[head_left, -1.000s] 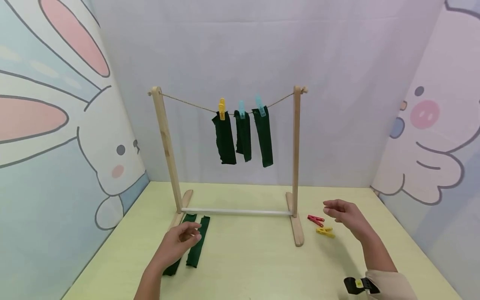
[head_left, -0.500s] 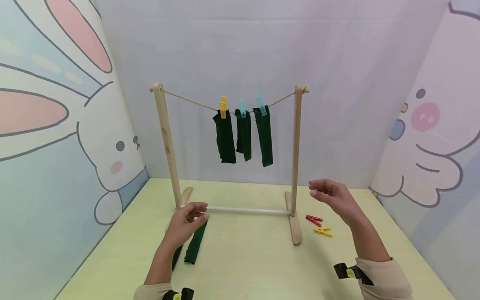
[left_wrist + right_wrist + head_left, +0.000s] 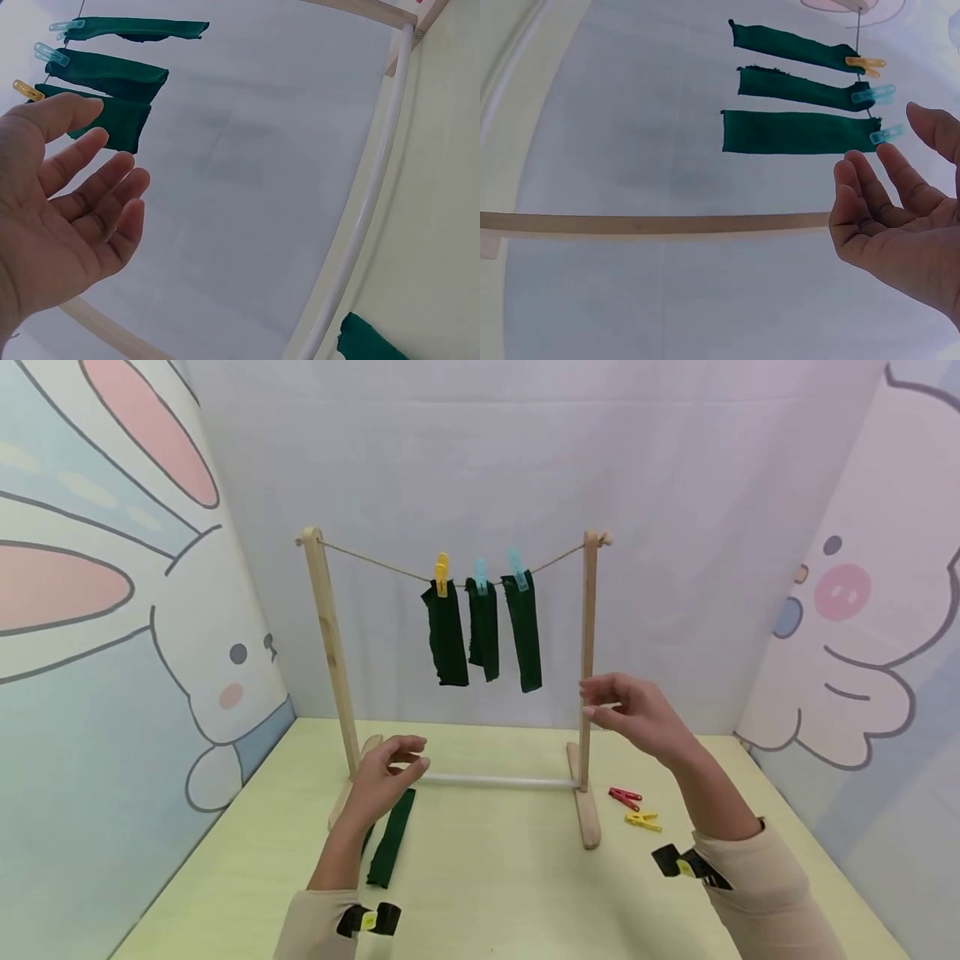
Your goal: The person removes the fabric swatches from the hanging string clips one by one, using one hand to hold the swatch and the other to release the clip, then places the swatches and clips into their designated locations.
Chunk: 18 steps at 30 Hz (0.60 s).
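Three dark green cloth strips hang from a string on a wooden rack. A yellow clothespin point(image 3: 442, 575) clips the left strip point(image 3: 447, 635); light blue clothespins point(image 3: 481, 576) clip the middle strip point(image 3: 483, 631) and the right strip point(image 3: 524, 639). My left hand point(image 3: 384, 781), raised over the table near the rack's left post, has relaxed, bent fingers and nothing in them. Higher up, my right hand point(image 3: 637, 714) overlaps the right post point(image 3: 588, 652) in the head view, its fingers loosely bent and bare. The right wrist view shows the hanging strips beyond my right fingertips point(image 3: 889, 150).
Below my left hand a green strip point(image 3: 392, 839) lies on the table point(image 3: 495, 877), with another partly hidden behind the arm. A red clothespin point(image 3: 625, 797) and a loose yellow clothespin point(image 3: 642, 821) lie right of the rack's foot point(image 3: 587, 818). A white bar point(image 3: 495, 781) joins the feet.
Both hands have risen from low over the table. The left has shifted slightly right; the right has moved up and left toward the post. Strips and clothespins stay in place.
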Each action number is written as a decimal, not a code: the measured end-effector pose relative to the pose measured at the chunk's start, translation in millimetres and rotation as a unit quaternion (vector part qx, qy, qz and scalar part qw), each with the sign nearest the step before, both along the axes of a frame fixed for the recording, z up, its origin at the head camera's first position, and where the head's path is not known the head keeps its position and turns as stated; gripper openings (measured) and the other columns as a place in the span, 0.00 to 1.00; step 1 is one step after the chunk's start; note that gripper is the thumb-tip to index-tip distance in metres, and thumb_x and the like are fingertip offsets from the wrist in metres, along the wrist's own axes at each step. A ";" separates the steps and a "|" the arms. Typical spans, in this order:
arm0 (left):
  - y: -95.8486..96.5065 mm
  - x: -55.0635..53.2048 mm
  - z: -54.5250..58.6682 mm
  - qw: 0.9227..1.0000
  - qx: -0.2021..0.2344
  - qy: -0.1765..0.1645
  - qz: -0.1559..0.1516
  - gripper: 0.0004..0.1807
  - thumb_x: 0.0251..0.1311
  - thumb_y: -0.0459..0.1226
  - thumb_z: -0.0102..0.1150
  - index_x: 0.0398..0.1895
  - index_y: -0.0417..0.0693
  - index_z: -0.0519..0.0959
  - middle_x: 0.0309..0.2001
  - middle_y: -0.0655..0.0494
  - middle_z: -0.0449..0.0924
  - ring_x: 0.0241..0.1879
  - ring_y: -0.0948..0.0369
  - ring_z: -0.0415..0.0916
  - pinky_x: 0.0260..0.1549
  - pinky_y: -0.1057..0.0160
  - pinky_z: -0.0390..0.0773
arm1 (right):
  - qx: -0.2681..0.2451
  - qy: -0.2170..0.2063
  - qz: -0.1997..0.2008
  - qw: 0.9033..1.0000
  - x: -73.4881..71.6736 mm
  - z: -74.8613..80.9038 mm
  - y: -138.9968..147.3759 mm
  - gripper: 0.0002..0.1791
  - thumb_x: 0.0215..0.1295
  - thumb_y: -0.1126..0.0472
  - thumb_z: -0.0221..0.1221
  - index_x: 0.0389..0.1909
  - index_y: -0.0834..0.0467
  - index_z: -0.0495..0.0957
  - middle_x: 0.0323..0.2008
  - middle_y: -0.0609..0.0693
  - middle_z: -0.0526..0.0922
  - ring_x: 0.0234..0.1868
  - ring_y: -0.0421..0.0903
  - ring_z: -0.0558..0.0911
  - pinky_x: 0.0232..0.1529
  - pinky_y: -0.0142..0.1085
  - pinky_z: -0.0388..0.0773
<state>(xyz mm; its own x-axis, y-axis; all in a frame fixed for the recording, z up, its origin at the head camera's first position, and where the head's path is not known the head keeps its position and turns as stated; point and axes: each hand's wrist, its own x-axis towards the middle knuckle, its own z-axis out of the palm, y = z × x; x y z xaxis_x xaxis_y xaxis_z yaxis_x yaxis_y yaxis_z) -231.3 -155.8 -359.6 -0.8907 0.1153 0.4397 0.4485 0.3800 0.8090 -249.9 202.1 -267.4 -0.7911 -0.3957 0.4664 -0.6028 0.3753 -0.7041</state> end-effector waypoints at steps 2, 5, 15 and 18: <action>-2.4 -12.1 -4.4 1.000 0.003 0.005 0.001 0.14 0.60 0.33 0.59 0.49 0.39 0.77 0.46 0.48 0.77 0.44 0.54 0.75 0.38 0.59 0.74 | 0.008 0.015 0.003 1.000 -1.6 9.2 -6.7 0.16 0.62 0.68 0.59 0.50 0.67 0.73 0.45 0.57 0.79 0.43 0.52 0.77 0.40 0.31 0.76; -3.4 -22.6 -3.5 1.000 0.007 0.014 -0.002 0.14 0.60 0.35 0.60 0.48 0.41 0.77 0.46 0.50 0.77 0.44 0.55 0.76 0.38 0.58 0.74 | 0.017 0.029 0.006 0.999 -4.4 21.3 -16.2 0.17 0.62 0.66 0.59 0.51 0.66 0.73 0.46 0.56 0.78 0.44 0.49 0.77 0.41 0.30 0.75; -1.1 -40.0 7.4 1.000 0.023 0.003 0.003 0.18 0.60 0.38 0.60 0.52 0.43 0.75 0.50 0.50 0.76 0.47 0.55 0.74 0.42 0.52 0.73 | 0.015 0.061 0.011 0.998 -20.3 55.6 -39.3 0.21 0.61 0.65 0.60 0.55 0.66 0.71 0.47 0.59 0.77 0.47 0.52 0.76 0.41 0.32 0.74; 0.5 -45.4 9.6 0.999 0.043 -0.012 0.008 0.19 0.60 0.38 0.60 0.54 0.42 0.74 0.53 0.49 0.74 0.49 0.54 0.73 0.44 0.52 0.72 | 0.015 0.074 0.006 0.997 -25.1 63.9 -45.6 0.23 0.60 0.64 0.62 0.56 0.65 0.70 0.48 0.59 0.77 0.48 0.52 0.75 0.44 0.36 0.74</action>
<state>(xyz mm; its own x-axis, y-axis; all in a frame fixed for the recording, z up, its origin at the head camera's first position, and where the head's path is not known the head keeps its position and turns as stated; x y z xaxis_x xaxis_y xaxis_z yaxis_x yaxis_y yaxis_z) -276.8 -155.2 -350.0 -0.9029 0.0627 0.4252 0.4221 0.3154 0.8499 -274.9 156.5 -203.5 -0.7095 -0.4201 0.5658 -0.7040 0.3874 -0.5953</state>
